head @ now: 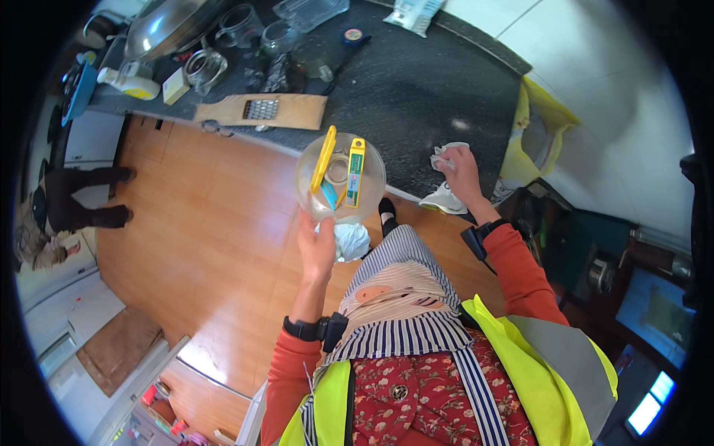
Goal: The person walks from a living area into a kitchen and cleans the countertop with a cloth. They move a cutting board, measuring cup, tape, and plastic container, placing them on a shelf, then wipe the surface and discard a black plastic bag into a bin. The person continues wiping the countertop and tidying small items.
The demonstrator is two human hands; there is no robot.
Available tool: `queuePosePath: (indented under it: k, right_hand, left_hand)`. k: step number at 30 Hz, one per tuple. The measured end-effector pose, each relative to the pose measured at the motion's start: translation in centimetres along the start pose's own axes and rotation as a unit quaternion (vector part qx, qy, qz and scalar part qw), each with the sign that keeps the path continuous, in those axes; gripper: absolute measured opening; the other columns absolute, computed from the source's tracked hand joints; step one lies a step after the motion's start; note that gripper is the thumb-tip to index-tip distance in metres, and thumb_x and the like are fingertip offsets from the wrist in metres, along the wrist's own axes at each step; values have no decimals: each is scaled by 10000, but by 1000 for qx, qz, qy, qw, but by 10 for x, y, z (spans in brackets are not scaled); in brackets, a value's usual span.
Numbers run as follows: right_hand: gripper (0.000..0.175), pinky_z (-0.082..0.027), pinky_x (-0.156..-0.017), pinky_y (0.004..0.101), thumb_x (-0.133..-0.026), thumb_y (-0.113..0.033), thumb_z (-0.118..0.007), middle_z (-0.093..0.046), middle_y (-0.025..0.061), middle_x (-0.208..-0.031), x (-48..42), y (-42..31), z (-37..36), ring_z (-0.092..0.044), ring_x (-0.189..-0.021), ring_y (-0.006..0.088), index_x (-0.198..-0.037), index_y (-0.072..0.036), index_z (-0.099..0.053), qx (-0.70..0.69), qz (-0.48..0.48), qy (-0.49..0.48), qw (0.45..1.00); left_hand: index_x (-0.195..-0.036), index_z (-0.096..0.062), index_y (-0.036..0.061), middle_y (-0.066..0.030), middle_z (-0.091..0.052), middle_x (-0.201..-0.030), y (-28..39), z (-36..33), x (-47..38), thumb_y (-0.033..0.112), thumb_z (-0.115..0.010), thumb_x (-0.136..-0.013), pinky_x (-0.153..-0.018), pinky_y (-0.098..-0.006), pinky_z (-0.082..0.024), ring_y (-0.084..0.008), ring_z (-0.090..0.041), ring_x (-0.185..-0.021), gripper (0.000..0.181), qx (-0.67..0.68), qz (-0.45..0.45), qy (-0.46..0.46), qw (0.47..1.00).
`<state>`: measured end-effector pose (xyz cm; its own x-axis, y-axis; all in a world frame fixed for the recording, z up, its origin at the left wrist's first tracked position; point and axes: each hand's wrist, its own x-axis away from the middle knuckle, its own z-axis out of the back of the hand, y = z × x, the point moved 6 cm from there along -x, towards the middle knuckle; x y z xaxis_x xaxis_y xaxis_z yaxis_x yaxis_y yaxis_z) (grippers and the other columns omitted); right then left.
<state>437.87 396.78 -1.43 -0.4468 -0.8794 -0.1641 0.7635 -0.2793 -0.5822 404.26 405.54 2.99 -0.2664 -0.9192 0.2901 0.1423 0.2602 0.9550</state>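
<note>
My left hand [317, 245] grips the near rim of a round clear plastic container [371, 167], held off the counter's front edge. Inside it lie a yellow utility knife [324, 160], a second yellow item with a printed label [355, 173] and a small blue piece [329, 195]. A crumpled pale blue-white cloth or bag [351, 242] is at my left hand, below the container. My right hand [463, 173] pinches a crumpled white cloth or tissue [449, 149] over the right part of the dark counter. Another white cloth [445, 200] hangs at the counter's edge, below that hand.
On the dark stone counter [413, 95] are a wooden grater board [301, 110], glass jars [205, 68], a glass mug [240, 28], a white bottle [131, 83] and a metal wok [167, 28]. A yellow bag [519, 134] hangs at the right end. Another person [72, 198] stands at far left.
</note>
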Motion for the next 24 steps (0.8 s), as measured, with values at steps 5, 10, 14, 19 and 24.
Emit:
queuePosePath:
  k: [5, 10, 14, 19, 24]
  right_hand:
    - [167, -458, -856, 410, -805, -113, -726, -566, 148, -1029, -14, 15, 18, -562, -992, 325, -922, -40, -631, -44, -56, -18, 997]
    - [176, -450, -878, 393, -826, -129, -712, -564, 149, -1041, -25, 20, 37, -564, -986, 322, -941, -29, -625, -71, -60, 20, 995]
    - [183, -447, -857, 396, -843, -144, -694, -559, 145, -1030, -39, 22, 46, -560, -971, 317, -969, -36, -617, -128, -72, 31, 989]
    - [209, -443, -848, 413, -822, -152, -704, -552, 138, -1024, -43, 26, 45, -550, -971, 332, -998, -72, -627, -21, -14, 29, 999]
    - [390, -406, -930, 457, -746, -149, -747, -522, 123, -1161, -43, 34, 33, -504, -1102, 339, -1112, -106, -617, 81, -18, -90, 993]
  left_hand:
    - [-1230, -514, -25, -146, -643, -1074, -15, -53, -23, 72, -529, -856, -820, -327, -487, -196, -619, -957, 387, 7, 73, -16, 997]
    - [-1282, -495, -14, -153, -647, -1096, -9, -96, -46, 92, -542, -856, -848, -348, -485, -231, -625, -987, 441, -57, 38, -22, 997]
    - [-1397, -417, 15, -167, -595, -1227, -18, -118, -57, 104, -549, -878, -949, -354, -442, -247, -567, -1126, 543, -57, 71, -48, 995]
    - [-1433, -345, 20, -243, -590, -1241, -34, -132, -69, 145, -561, -882, -949, -413, -456, -372, -585, -1145, 605, -122, 46, -43, 990]
    - [-1516, -89, -18, -321, -571, -1230, -30, -123, -68, 564, -538, -908, -891, -465, -486, -444, -611, -1066, 954, -246, 82, -80, 962]
